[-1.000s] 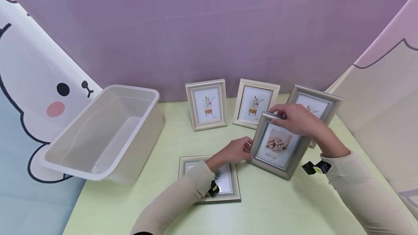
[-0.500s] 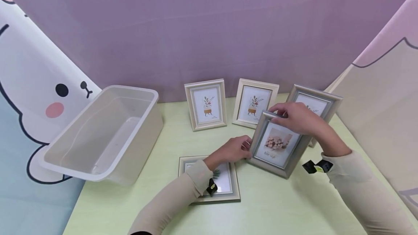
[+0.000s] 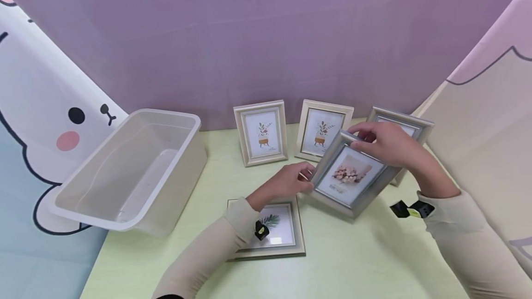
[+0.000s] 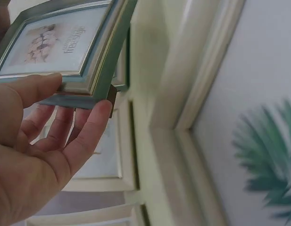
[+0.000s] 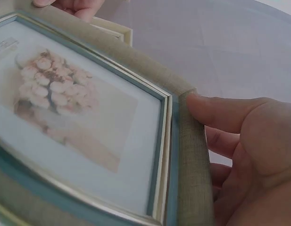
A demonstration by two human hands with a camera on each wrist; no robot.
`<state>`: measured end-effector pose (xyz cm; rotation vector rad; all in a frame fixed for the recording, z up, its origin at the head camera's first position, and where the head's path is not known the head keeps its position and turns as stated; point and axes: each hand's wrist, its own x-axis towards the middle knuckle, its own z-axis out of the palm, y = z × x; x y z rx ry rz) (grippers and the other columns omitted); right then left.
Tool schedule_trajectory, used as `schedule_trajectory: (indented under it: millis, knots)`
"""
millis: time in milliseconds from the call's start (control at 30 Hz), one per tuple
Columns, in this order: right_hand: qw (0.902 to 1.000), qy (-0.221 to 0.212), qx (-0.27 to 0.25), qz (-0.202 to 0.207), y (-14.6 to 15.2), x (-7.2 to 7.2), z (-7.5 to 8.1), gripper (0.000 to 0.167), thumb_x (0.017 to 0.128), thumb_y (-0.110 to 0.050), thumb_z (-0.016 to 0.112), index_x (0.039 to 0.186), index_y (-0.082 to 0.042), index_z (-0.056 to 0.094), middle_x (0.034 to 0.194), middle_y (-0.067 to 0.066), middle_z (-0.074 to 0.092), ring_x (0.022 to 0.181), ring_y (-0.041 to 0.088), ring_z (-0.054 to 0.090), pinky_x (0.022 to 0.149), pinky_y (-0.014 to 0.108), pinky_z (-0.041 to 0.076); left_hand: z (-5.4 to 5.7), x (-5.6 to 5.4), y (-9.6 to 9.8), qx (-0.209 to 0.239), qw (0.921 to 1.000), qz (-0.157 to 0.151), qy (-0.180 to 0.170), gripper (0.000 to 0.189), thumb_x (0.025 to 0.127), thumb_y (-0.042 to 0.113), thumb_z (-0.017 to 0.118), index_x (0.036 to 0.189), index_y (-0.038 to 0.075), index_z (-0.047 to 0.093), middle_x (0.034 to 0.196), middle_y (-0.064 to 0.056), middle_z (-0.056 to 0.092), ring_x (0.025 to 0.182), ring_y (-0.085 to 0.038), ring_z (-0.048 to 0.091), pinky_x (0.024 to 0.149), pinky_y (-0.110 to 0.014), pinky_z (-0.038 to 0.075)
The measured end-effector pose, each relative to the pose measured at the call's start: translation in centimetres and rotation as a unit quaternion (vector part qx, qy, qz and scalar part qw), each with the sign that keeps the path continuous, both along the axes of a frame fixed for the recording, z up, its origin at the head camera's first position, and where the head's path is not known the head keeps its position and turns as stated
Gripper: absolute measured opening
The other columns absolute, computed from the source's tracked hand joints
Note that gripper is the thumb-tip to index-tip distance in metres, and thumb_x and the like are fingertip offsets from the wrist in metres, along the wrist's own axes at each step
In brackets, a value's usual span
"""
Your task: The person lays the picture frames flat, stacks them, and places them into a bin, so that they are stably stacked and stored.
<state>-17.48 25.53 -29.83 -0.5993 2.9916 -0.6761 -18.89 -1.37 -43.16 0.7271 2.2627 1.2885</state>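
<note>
Both hands hold a grey-silver picture frame [image 3: 351, 172] with a pink flower print, tilted above the table's right half. My right hand [image 3: 384, 144] grips its top edge, thumb on the front and fingers behind, as the right wrist view shows on the frame's border [image 5: 195, 155]. At the lower left side, my left hand [image 3: 287, 181] pinches the edge; in the left wrist view its thumb [image 4: 44, 87] lies on the front and the fingers pass underneath. Below the left forearm lies a champagne-coloured frame [image 3: 300, 239] with a green leaf print, face up and partly covered.
Two cream frames, one on the left [image 3: 245, 137] and one on the right [image 3: 303, 128], stand upright at the back. Partly hidden behind the right hand stands another grey frame [image 3: 421, 126]. A large beige plastic bin [image 3: 183, 174] occupies the table's left side, near the patterned curtain.
The held frame has risen slightly off its earlier place and tilted further, its upper corner shifting right. My left hand has moved a little left and up, uncovering more of the leaf print.
</note>
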Motion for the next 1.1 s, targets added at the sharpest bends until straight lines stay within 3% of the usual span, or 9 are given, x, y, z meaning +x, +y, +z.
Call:
schedule_trajectory:
  millis: [233,367,467,600,933,1100]
  knots:
    - [0.9986,0.015,-0.047,-0.017,0.5,0.6,0.4,0.035,0.095,-0.022,0.071,0.129,-0.013,0.067,0.099,0.006,0.072,0.093,0.022,0.064,0.075,0.03,0.048,2.0,-0.8,-1.8,0.014,0.9992,0.006,0.038,0.032,0.096,0.009,0.069,0.128,0.008,0.064,0.11,-0.008,0.07,0.098,-0.015,0.065,0.078,-0.022,0.056]
    - [0.9949,0.024,-0.096,-0.018,0.6,0.9,0.2,0.034,0.095,-0.018,0.073,0.128,-0.011,0.067,0.099,0.008,0.071,0.089,0.012,0.062,0.072,0.019,0.047,3.4,-1.0,-3.0,0.019,0.9974,0.03,0.062,0.033,0.095,0.011,0.07,0.128,0.01,0.066,0.112,-0.008,0.071,0.1,-0.019,0.065,0.076,-0.024,0.056]
    - [0.9886,0.034,-0.146,-0.014,0.6,1.1,-0.5,0.031,0.093,-0.009,0.073,0.123,-0.006,0.067,0.096,0.007,0.068,0.083,0.004,0.058,0.07,0.014,0.047,4.4,-1.2,-3.7,0.023,0.9958,0.051,0.072,0.032,0.095,0.013,0.07,0.126,0.013,0.067,0.112,-0.007,0.07,0.101,-0.02,0.065,0.076,-0.026,0.056]
    - [0.9793,0.024,-0.2,-0.019,0.6,1.4,-1.7,0.027,0.092,-0.002,0.072,0.118,-0.002,0.064,0.095,0.003,0.063,0.083,0.003,0.057,0.069,0.014,0.05,5.7,-1.2,-4.7,0.024,0.9934,0.068,0.089,0.03,0.095,0.015,0.07,0.125,0.015,0.069,0.112,-0.007,0.07,0.102,-0.021,0.065,0.077,-0.027,0.057]
    - [0.9674,-0.006,-0.253,0.01,0.0,2.1,-4.3,0.034,0.092,0.0,0.071,0.123,-0.001,0.057,0.099,0.011,0.064,0.085,0.005,0.064,0.07,0.02,0.056,8.5,-0.4,-6.6,0.009,0.9782,0.103,0.18,0.03,0.093,0.016,0.074,0.123,0.015,0.073,0.122,-0.005,0.069,0.098,-0.018,0.061,0.081,-0.029,0.053]
    - [0.9555,-0.004,-0.295,0.005,-0.5,2.3,-6.0,0.039,0.091,0.003,0.072,0.126,0.002,0.055,0.098,0.004,0.065,0.086,0.004,0.065,0.07,0.022,0.059,9.4,0.1,-7.0,-0.002,0.9727,0.102,0.208,0.028,0.093,0.015,0.075,0.121,0.014,0.073,0.121,-0.005,0.07,0.1,-0.019,0.062,0.084,-0.032,0.053]
